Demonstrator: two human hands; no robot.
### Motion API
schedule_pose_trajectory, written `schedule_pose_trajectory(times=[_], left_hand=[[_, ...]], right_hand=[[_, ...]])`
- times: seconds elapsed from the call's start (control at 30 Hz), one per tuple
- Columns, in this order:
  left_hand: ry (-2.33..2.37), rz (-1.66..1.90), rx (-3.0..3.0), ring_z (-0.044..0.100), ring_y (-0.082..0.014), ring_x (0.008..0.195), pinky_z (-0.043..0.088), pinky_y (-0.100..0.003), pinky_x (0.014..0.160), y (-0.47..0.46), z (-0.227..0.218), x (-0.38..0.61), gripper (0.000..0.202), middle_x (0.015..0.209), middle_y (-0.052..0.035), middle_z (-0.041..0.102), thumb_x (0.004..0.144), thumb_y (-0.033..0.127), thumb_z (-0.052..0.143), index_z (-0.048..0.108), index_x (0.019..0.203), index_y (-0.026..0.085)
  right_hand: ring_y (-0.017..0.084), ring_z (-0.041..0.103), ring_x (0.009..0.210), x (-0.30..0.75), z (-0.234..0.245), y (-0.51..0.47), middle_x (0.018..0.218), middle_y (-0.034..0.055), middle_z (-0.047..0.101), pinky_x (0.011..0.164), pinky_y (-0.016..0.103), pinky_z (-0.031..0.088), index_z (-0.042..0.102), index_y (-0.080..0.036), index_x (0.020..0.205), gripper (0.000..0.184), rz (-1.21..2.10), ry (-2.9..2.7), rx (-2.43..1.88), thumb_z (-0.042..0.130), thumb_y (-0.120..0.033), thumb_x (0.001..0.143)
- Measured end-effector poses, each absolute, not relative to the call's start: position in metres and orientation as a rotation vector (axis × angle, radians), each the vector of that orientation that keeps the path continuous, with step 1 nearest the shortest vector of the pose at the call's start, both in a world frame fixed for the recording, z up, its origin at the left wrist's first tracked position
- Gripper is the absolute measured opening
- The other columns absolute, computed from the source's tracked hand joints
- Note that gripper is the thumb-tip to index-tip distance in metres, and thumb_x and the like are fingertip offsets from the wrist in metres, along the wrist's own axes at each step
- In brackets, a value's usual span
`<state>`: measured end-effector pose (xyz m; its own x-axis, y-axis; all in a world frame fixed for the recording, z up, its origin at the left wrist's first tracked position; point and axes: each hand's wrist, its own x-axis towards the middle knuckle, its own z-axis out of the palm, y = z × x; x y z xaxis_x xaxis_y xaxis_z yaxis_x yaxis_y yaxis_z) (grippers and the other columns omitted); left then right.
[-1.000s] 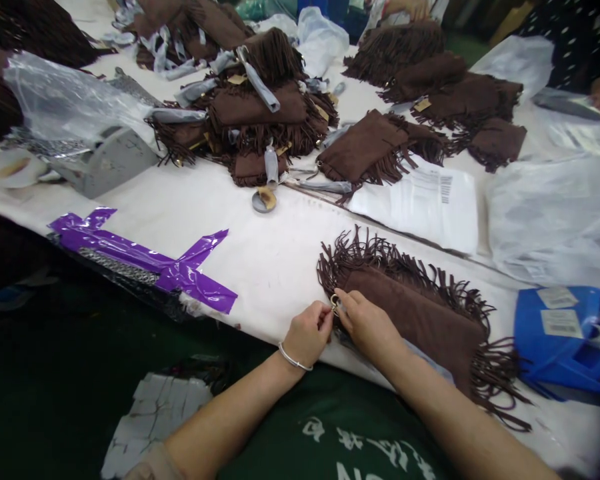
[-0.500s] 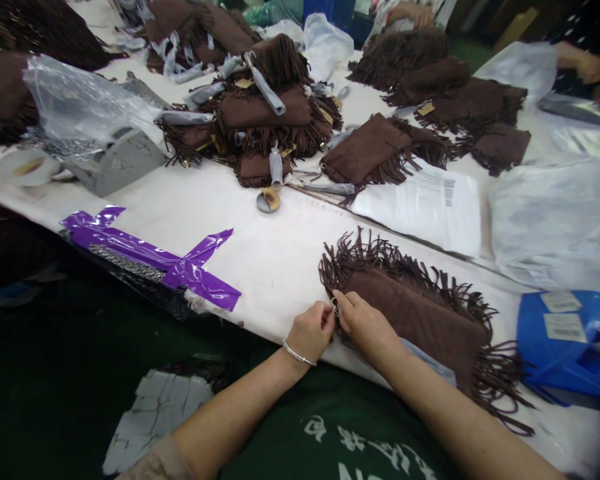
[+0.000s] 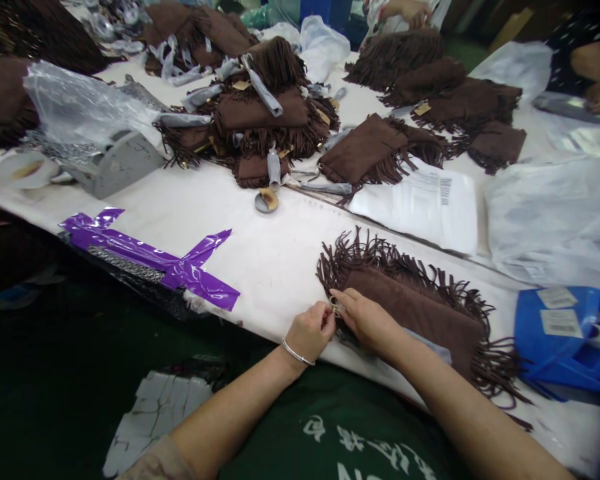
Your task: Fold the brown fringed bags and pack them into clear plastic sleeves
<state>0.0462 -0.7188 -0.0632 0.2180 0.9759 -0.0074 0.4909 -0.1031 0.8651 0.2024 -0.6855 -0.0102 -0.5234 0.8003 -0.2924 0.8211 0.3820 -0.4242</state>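
Garment-accessory packing workshop; long white tabletop [image 3: 260, 260] carries stacks of identical brown fringed bags [image 3: 265, 113]; clear plastic bags [image 3: 555, 213], printed sheets [image 3: 420, 203], tape dispenser [image 3: 115, 163]; other workers' hands [image 3: 597, 97] at far side.

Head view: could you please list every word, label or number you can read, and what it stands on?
Nothing reads clearly.
Green garment: white characters, cut off at the picture's edge, unreadable.
White sheet: print and a barcode, too small.
Blue bin: two labels, blurred.
Fringed bag: no text visible.
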Motion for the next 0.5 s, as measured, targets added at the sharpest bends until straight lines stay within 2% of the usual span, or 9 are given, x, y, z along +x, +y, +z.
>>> schedule_pose_trajectory(times=[0.3, 0.5], left_hand=[[1.397, 0.802, 1.749, 0.057, -0.0146, 0.061, 0.046, -0.025, 0.063, -0.7193, -0.0639, 0.0465, 0.009, 0.067, -0.0017, 0.06, 0.085, 0.023, 0.047, 0.056, 0.086, 0.021], [1.366, 0.785, 1.59, 0.057, -0.0119, 0.055, 0.045, -0.021, 0.055, -0.7195, -0.0622, 0.0462, 0.009, 0.066, 0.0, 0.06, 0.086, 0.028, 0.047, 0.055, 0.085, 0.022]], right_hand=[[0.018, 0.056, 0.097, 0.2059, -0.0192, -0.6901, 0.11, 0.0121, 0.052, 0.086, 0.032, 0.046, 0.039, -0.015, 0.132, 0.041, -1.022, 2.656, 1.507, 0.033, -0.019, 0.091], [0.017, 0.058, 0.092, 0.212, -0.0138, -0.6929, 0.103, 0.0088, 0.057, 0.084, 0.031, 0.046, 0.049, -0.018, 0.125, 0.038, -1.137, 2.588, 1.629, 0.045, -0.022, 0.087]])
